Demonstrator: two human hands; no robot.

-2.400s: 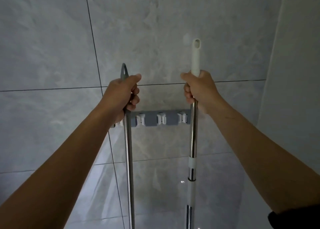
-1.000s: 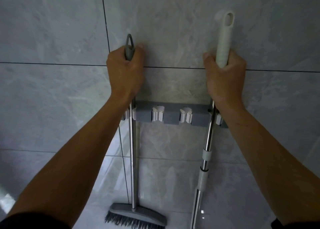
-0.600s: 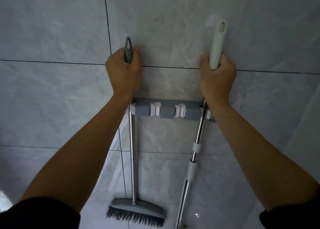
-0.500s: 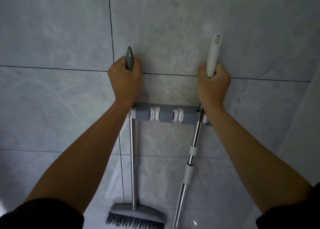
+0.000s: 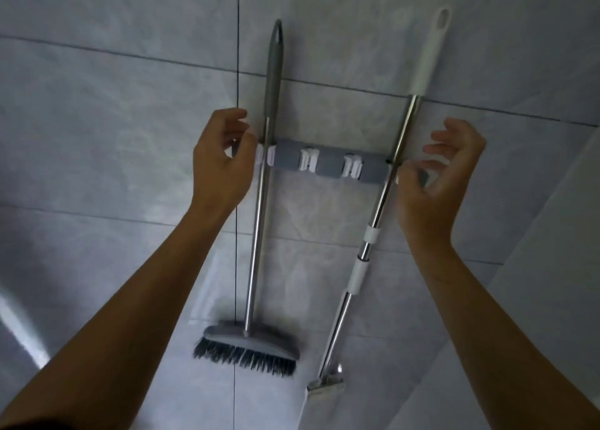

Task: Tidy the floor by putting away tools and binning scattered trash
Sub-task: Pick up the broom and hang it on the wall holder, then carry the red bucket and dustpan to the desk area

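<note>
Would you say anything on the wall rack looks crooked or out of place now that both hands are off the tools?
The mop at the right end of the rack hangs slanted, its white grip leaning right and its head lower left. The brush at the left end hangs nearly straight. Nothing looks damaged.

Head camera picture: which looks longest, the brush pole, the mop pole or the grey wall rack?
1. mop pole
2. brush pole, only a little shorter-looking; the mop leans, so that order is unsure
3. grey wall rack, clearly shortest
</note>
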